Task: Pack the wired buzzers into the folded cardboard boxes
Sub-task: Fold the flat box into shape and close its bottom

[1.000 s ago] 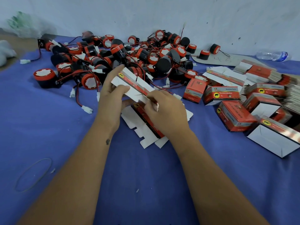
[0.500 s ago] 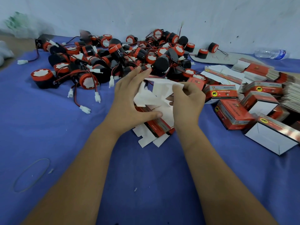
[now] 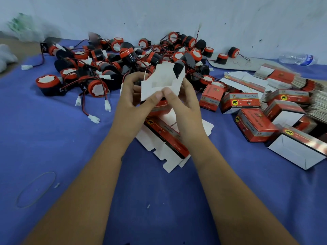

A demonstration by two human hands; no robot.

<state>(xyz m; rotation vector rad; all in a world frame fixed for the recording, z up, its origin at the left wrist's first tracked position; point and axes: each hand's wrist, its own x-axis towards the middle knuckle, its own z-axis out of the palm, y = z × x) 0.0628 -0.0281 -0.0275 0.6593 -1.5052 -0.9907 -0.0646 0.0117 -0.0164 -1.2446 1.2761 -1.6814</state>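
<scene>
While both hands work above the blue desk (image 3: 53, 138), the left hand (image 3: 131, 96) and the right hand (image 3: 184, 101) each pinch a half-opened cardboard box (image 3: 159, 82), thumbs meeting on its near white flap and fingers curled round its sides. The box is held in the air with its white inside facing the camera, just in front of the heap of wired buzzers (image 3: 123, 59), which lies against the wall; none is in the box yet. Flat box blanks (image 3: 164, 138) lie on the desk under the wrists, and folded boxes (image 3: 254, 124) sit to the right. The thin card looks easy to crease: pressing the flap in crookedly could buckle a wall or leave the bottom unlocked, so a buzzer would likely drop through. The tangled red-and-black leads could also drag neighbouring buzzers along when one is lifted.
</scene>
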